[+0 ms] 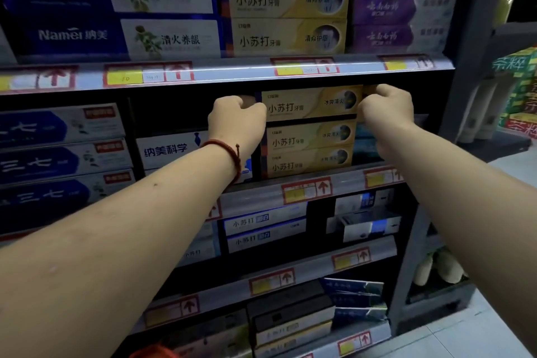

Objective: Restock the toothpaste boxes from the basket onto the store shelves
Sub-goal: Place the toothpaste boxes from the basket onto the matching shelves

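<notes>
Yellow toothpaste box [311, 102] level, lengthwise between both hands.

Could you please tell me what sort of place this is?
A shop aisle, probably a supermarket's toothpaste section: tiered shelves carry stacked toothpaste boxes, price labels with red arrows line the shelf edges, and the left hand and right hand grip a yellow box above a matching stack.
</notes>
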A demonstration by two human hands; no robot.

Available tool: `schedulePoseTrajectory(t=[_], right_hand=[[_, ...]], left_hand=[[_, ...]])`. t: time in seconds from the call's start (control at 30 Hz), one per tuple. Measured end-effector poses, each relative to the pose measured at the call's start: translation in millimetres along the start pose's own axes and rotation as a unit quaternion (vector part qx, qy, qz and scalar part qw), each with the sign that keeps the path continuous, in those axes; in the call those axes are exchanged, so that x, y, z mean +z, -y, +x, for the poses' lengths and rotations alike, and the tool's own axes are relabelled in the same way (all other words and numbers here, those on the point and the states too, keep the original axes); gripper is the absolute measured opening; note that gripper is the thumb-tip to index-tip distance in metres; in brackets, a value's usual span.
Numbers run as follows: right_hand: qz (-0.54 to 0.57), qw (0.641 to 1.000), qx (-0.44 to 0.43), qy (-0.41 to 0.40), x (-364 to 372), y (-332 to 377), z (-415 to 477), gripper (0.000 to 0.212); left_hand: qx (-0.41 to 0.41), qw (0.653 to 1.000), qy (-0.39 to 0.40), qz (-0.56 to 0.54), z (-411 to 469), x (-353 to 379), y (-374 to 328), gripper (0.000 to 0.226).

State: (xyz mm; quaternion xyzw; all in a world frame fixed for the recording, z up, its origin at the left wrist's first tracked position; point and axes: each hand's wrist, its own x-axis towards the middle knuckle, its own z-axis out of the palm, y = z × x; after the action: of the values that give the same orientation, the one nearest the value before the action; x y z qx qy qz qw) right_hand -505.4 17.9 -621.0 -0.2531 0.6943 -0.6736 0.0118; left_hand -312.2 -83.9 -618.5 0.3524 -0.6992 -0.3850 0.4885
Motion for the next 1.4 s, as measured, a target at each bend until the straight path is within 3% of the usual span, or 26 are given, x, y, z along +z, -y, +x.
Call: schedulePoseTrajectory(t=[0.3,0.43,0.67,0.83,0.9,0.97,1.1,1.23,1.4], right_hand=[[-0.045,0.999,0.009,0.010,4.4,-30.3,-6.5,0.045],[-0.058,0.998,-0.001,0.015,8.8,-31.3,-15.1,0.029],[-0.090,0.995,0.011,0.033,12.0,-26.2,-16.9,0.031],[-0.123,0.992,0.001,0.036,10.7,-22.3,-29.2,0.031],[-0.138,0.990,-0.016,0.031,9.8,-18.9,-39.9,0.035],[-0.165,0.984,-0.051,0.038,10.4,-10.8,-54.9,0.035],[-0.194,0.973,-0.095,0.082,19.4,6.4,-89.7,0.066],[-0.210,0.953,-0.162,0.146,37.6,19.8,-141.8,0.067],[-0.227,0.917,-0.232,0.233,71.5,27.6,-214.2,0.069]], left_hand=[[0.011,0.996,0.002,0.092,-5.2,8.8,20.8,0.019],[0.010,0.996,-0.009,0.090,-9.7,15.1,26.1,0.021],[0.022,0.997,-0.022,0.063,-10.6,20.0,30.6,0.024],[0.045,0.995,0.026,0.087,-20.9,5.8,26.4,0.025],[0.065,0.989,0.056,0.123,-25.1,-4.7,25.0,0.022],[0.079,0.982,0.082,0.154,-29.8,-23.5,25.4,0.035],[0.100,0.965,0.119,0.211,-41.4,-68.5,29.4,0.047],[0.126,0.938,0.147,0.289,-62.7,-125.0,41.3,0.055],[0.101,0.920,0.143,0.350,-92.9,-191.5,69.8,0.062]])
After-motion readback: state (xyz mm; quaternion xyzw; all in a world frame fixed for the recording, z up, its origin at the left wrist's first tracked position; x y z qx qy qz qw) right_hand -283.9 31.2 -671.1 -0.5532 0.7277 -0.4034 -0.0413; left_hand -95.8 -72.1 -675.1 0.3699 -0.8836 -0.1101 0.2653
